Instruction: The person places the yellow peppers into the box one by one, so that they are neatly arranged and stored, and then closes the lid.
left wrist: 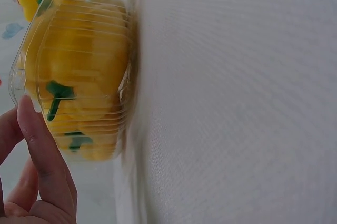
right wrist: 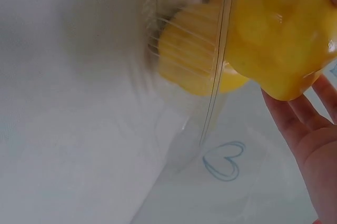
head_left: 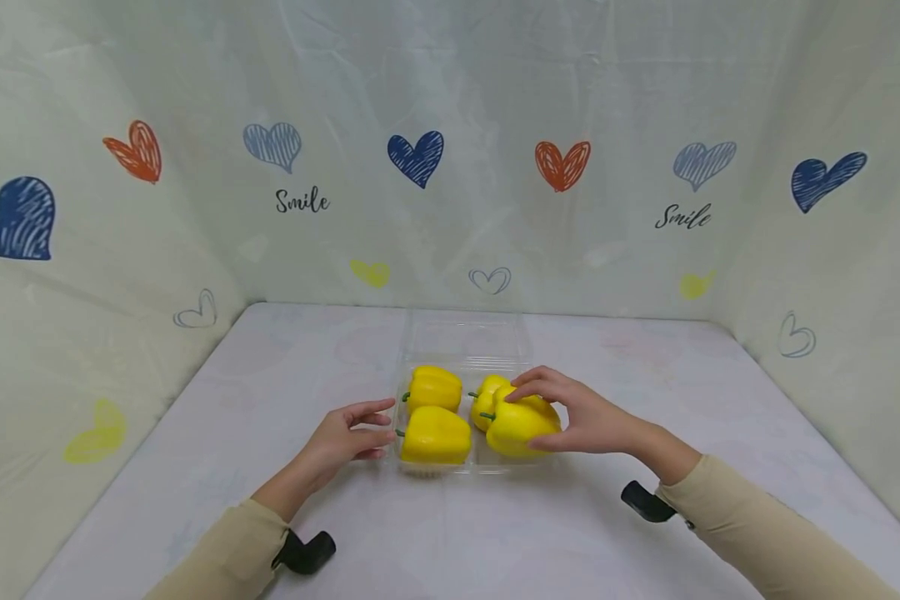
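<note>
A yellow bell pepper (head_left: 521, 432) with a green stem is gripped by my right hand (head_left: 588, 419), fingers over its top and thumb at the near side. In the right wrist view this pepper (right wrist: 279, 29) is above the rim of a clear plastic clamshell container (right wrist: 215, 95). Two yellow bell peppers, one far (head_left: 437, 388) and one near (head_left: 437, 437), sit in the container's left half. Another pepper (head_left: 482, 410) lies at the back right, partly hidden by the held one. With fingers extended, my left hand (head_left: 337, 443) touches the container's left rim.
The container's clear lid (head_left: 465, 335) lies folded back on the far side. A white-covered table (head_left: 495, 542) extends all round it. Behind stands a pale curtain (head_left: 487, 225) printed with hearts. Black wrist mounts (head_left: 307, 553) stick out from both sleeves.
</note>
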Tool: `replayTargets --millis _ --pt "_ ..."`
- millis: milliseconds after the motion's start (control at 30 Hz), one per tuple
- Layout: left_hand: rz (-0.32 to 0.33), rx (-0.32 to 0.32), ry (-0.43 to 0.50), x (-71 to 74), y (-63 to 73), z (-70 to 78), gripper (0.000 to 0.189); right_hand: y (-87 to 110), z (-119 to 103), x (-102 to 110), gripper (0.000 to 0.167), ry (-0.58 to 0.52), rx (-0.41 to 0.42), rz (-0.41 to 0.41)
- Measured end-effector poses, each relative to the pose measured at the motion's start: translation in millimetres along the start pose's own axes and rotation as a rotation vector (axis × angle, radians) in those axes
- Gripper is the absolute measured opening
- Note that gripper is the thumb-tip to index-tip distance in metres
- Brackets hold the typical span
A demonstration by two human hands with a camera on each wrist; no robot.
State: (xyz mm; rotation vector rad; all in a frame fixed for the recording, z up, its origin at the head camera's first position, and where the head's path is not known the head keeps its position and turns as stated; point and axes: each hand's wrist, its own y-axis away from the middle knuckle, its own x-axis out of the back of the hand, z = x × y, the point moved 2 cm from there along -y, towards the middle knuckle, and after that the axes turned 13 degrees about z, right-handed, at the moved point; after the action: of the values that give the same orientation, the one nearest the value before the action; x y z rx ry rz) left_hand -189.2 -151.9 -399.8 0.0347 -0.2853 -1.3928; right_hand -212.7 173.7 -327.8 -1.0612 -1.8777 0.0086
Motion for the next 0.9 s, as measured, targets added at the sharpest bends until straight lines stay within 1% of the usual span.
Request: replayTargets --millis 367,900 --pt "-0.003 -0.004 0.001 -0.7 1.2 -1.0 0.053 -5.0 -9 -13 0.047 0.042 0.052 -0.068" --pt "0.004 -0.005 -0.001 -1.3 1.5 0.3 0.053 -7.0 -13 -9 0.047 0.157 0.117 -0.068"
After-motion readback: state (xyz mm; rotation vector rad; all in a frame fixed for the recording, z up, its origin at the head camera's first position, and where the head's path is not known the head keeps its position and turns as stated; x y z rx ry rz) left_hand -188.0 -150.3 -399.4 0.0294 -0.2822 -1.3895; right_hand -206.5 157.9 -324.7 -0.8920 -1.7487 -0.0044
